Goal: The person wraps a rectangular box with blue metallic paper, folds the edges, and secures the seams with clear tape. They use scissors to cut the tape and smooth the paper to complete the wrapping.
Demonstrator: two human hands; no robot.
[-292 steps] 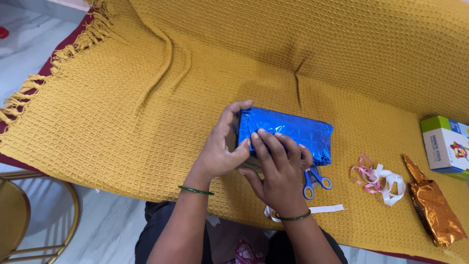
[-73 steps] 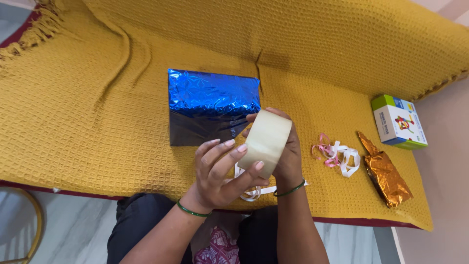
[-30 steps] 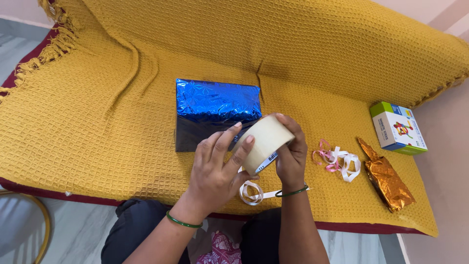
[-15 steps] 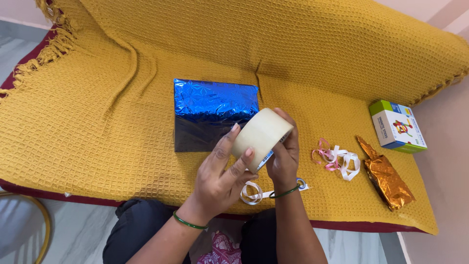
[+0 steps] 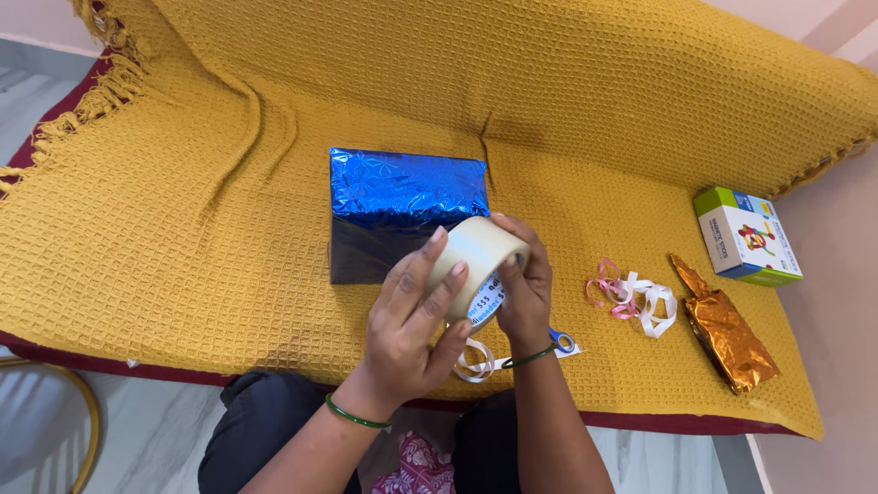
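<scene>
You held one roll of pale, translucent packing tape [image 5: 477, 265] up between both hands, above the front edge of the mustard-yellow waffle-weave blanket [image 5: 210, 229] and just in front of the box. Your left hand [image 5: 412, 320] was clasped round the near side of the roll, fingers [image 5: 430, 274] spread up over its curved face; your right hand [image 5: 524, 288] gripped the far side, fingertips curled over the rim. One rectangular box wrapped in shiny blue foil paper [image 5: 402, 206] lay flat on the blanket, just behind the tape roll and partly hidden by it. One pair of blue-handled scissors [image 5: 562, 340] lay under your right wrist, mostly hidden, beside one loose curl of white ribbon [image 5: 476, 361]. To the right lay one tangle of pink and white curling ribbon [image 5: 634, 295], one crumpled copper-gold foil bag [image 5: 727, 329] and one small white carton with green and blue edges [image 5: 748, 236], each apart from the others. Against half a second earlier, your left fingers had slid higher over the roll's face, and the roll sat a little lower against the box; the box and the things on the right had not moved.
</scene>
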